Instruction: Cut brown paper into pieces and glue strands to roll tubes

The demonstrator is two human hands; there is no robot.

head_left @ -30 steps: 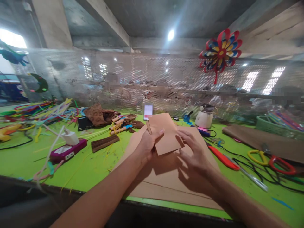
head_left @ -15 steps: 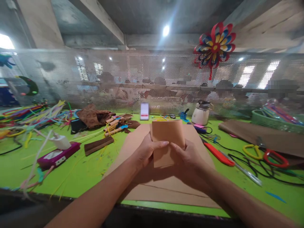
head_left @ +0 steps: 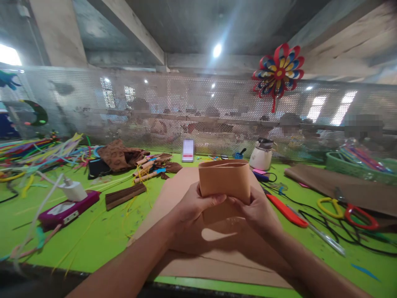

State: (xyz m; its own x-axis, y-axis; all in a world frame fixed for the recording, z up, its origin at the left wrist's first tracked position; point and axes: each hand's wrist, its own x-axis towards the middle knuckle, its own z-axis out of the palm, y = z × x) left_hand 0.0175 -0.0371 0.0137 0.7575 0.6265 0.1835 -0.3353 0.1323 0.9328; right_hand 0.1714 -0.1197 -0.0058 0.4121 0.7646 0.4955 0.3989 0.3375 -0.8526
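Note:
Between both hands stands a folded piece of brown kraft paper (head_left: 225,179), its layers bowed apart along the top edge. My left hand (head_left: 198,203) grips its left side, thumb across the near face. On the right side, my right hand (head_left: 252,203) grips it the same way, its thumb close to the other thumb. The fingers behind the paper are hidden. Beneath the hands, large brown paper sheets (head_left: 180,265) lie on the green table (head_left: 93,236).
At left are a purple power strip (head_left: 70,211), a brown paper strip (head_left: 125,195) and small tied brooms (head_left: 151,165). At right lie a red-handled cutter (head_left: 287,210), a silver pen-like tool (head_left: 325,238), scissors (head_left: 361,216) and black cords. A white kettle (head_left: 261,155) and a phone (head_left: 187,150) stand behind.
The paper's top has tilted and opened, so the gap between its layers now shows. Both hands remain on its sides, slightly lower in view. The whole view has shifted a little.

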